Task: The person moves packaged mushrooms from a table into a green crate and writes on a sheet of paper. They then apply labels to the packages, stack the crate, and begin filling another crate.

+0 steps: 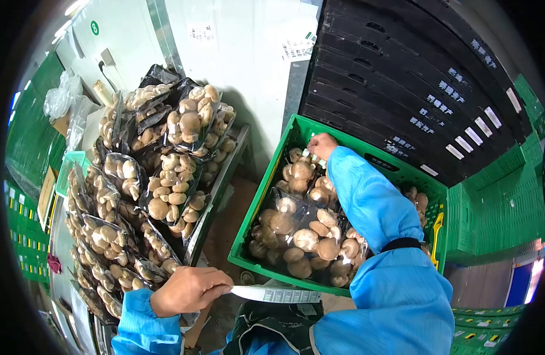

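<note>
My left hand (192, 290) is closed in a pinch on the end of a white strip of printed labels (278, 294), which stretches right across my front. My right hand (323, 146) reaches into the far left corner of a green plastic crate (255, 216), its fingers curled downward. Small white-and-green labels (314, 158) show at its fingertips; whether they are stuck to the fingers or pinched is hard to see. Below them lie clear-wrapped packs of brown mushrooms (305, 239) in the crate. My right sleeve covers part of the packs.
To the left, many mushroom packs (166, 189) are heaped on a metal-edged table (216, 204). Folded black crates (391, 77) are stacked behind the green crate. More green crates (491, 207) stand at right. A yellow strap (437, 236) hangs at the crate's right end.
</note>
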`<state>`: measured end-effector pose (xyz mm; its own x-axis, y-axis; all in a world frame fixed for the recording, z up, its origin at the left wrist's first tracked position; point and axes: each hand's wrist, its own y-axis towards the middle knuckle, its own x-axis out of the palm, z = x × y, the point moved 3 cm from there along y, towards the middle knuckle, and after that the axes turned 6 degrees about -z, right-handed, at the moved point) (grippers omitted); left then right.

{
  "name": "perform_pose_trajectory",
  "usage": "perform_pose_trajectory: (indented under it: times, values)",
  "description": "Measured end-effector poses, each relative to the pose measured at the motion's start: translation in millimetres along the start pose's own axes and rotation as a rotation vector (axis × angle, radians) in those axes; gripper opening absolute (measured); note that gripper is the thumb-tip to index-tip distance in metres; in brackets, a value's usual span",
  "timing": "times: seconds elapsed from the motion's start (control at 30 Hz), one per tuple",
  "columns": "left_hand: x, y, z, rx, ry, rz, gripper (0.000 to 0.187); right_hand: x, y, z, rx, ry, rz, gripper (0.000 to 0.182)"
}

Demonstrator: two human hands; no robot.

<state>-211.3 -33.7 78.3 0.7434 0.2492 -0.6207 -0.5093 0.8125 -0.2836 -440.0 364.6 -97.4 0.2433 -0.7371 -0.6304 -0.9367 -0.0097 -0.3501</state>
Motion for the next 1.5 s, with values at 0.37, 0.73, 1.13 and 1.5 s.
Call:
perform_pose_trajectory:
  times: [0.37,0.73,1.13,1.5]
  values:
    - [-3,-2,14,-0.028,-0.014,0.035,0.01,-62,-88,3,-0.089,0.127,-0.191,0.021]
    - [0,24,36,-0.032,-0.228,-0.074,0.012,-31,-85,36,-0.306,-0.227,0.19,0.022]
    - [3,22,43,-0.038,-0.262,-0.041,0.011,-48,-98,27,-0.264,-0.525,0.145,0.015]
    - [4,41,54,-0.047,-0.322,-0.098,0.011,-99,-141,90,-0.1,-0.081,-0.238,0.033]
